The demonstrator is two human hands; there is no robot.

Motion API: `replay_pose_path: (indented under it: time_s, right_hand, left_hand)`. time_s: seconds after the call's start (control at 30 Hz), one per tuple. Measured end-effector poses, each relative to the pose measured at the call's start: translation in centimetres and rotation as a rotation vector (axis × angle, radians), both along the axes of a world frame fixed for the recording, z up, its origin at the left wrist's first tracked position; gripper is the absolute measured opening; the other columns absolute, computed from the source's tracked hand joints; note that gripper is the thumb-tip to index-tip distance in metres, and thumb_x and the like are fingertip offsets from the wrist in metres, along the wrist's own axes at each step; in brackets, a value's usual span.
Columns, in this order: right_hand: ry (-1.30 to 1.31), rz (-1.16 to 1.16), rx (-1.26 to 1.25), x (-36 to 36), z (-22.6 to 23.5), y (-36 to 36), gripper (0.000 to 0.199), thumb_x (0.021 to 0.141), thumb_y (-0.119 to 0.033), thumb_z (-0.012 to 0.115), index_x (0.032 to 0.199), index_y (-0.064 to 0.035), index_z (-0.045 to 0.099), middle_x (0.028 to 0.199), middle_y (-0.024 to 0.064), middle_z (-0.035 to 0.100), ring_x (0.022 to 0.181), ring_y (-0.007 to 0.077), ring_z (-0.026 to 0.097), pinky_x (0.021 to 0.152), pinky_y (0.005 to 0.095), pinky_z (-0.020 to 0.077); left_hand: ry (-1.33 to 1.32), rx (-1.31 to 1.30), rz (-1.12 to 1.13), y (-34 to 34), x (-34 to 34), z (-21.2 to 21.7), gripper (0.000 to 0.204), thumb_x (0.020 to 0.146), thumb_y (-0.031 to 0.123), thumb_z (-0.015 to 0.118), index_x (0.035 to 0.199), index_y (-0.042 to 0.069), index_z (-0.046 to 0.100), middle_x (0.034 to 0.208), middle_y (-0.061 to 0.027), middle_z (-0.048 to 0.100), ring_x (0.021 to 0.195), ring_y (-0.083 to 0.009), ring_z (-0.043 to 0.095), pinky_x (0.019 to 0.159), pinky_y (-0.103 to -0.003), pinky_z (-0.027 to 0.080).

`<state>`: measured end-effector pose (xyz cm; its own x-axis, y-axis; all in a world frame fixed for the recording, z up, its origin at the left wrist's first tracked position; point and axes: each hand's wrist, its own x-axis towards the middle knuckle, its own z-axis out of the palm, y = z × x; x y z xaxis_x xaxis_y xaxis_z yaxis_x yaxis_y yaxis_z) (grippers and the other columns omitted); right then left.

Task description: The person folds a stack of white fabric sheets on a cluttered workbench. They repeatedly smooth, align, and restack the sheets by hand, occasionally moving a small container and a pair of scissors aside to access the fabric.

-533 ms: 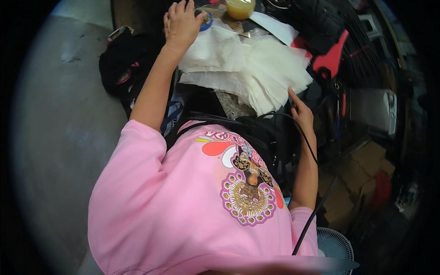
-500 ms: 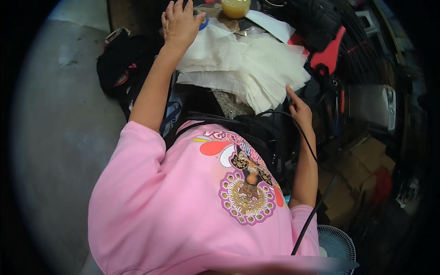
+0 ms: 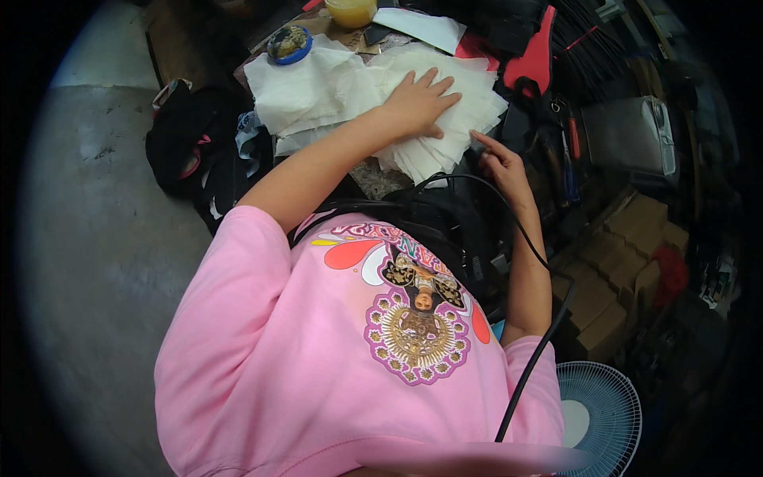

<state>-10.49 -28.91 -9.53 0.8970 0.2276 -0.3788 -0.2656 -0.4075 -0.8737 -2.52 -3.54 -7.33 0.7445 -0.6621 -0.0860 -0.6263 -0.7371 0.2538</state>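
— Stack of thin white fabric sheets (image 3: 445, 119), upper centre of the frame, fanned at the right edge. Left hand (image 3: 420, 102) flat on top, fingers spread, gripping nothing.

— Right hand (image 3: 497, 159), just right of the stack's lower corner?

— Pinched around a small dark tool (image 3: 475, 141) with a black cord (image 3: 540, 262) trailing toward the lower right; exact grip hard to tell.

— Handling?

— Probably light, limp, prone to sliding sheet over sheet — best pressed from above, then peeled at a loose corner. Crumpled white cloth (image 3: 298, 87) to the left, round blue-rimmed tin (image 3: 289, 43) above it.
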Motion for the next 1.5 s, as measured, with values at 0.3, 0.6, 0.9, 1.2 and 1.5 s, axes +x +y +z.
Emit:
replay_pose_path:
  time_s: [0.3, 0.6, 0.9, 1.2, 1.5]
  right_hand:
    - [-0.558, -0.199, -0.269, 4.0, 0.7, 0.1, 0.062, 0.091, -0.010, 0.064, 0.148, -0.0179, 0.043, 0.113, 0.0124, 0.065, 0.092, 0.0196, 0.064, 0.080, 0.0307, 0.0519]
    - [-0.295, 0.094, -0.731, 9.8, 3.1, 3.6, 0.076, 0.085, -0.029, 0.064, 0.153, -0.0235, 0.030, 0.114, 0.0246, 0.067, 0.106, 0.0422, 0.065, 0.090, 0.0491, 0.0494]
    - [-0.709, -0.043, -0.439, 14.6, 3.3, 4.1, 0.066, 0.083, -0.002, 0.064, 0.142, -0.0251, 0.046, 0.097, 0.0111, 0.066, 0.090, 0.0269, 0.068, 0.081, 0.0367, 0.0528]
    - [-0.899, 0.179, -0.742, 14.5, 8.7, 3.3, 0.042, 0.086, -0.013, 0.066, 0.127, -0.0254, 0.059, 0.090, 0.0008, 0.064, 0.084, 0.0230, 0.066, 0.071, 0.0366, 0.0537]
    - [-1.140, 0.527, -0.818, 20.4, 15.6, 14.7, 0.034, 0.094, -0.035, 0.060, 0.127, -0.0273, 0.065, 0.105, 0.0012, 0.065, 0.106, 0.0222, 0.060, 0.081, 0.0362, 0.0539]
  left_hand:
    - [0.118, 0.092, -0.154, 2.1, -0.5, 1.0, 0.092, 0.069, 0.026, 0.085, 0.150, 0.023, 0.041, 0.161, -0.0067, 0.027, 0.149, -0.0341, 0.022, 0.117, -0.057, 0.026]
    - [0.107, 0.062, -0.170, 2.6, -0.9, 1.2, 0.089, 0.069, 0.024, 0.084, 0.148, 0.024, 0.044, 0.162, -0.0058, 0.027, 0.149, -0.0335, 0.022, 0.118, -0.057, 0.025]
    - [-0.004, 0.028, 0.031, 2.2, 0.9, -0.3, 0.088, 0.078, 0.036, 0.078, 0.153, 0.025, 0.035, 0.163, -0.0074, 0.023, 0.149, -0.0342, 0.022, 0.116, -0.060, 0.025]
    - [0.060, 0.064, -0.071, 2.3, 2.5, -1.2, 0.097, 0.073, 0.047, 0.079, 0.155, 0.024, 0.031, 0.164, -0.0097, 0.020, 0.151, -0.0371, 0.016, 0.114, -0.065, 0.023]
    - [0.176, 0.194, -0.045, 1.8, 2.1, 0.2, 0.115, 0.065, 0.068, 0.075, 0.157, 0.022, 0.025, 0.166, -0.0076, 0.010, 0.153, -0.0343, 0.004, 0.117, -0.064, 0.010]
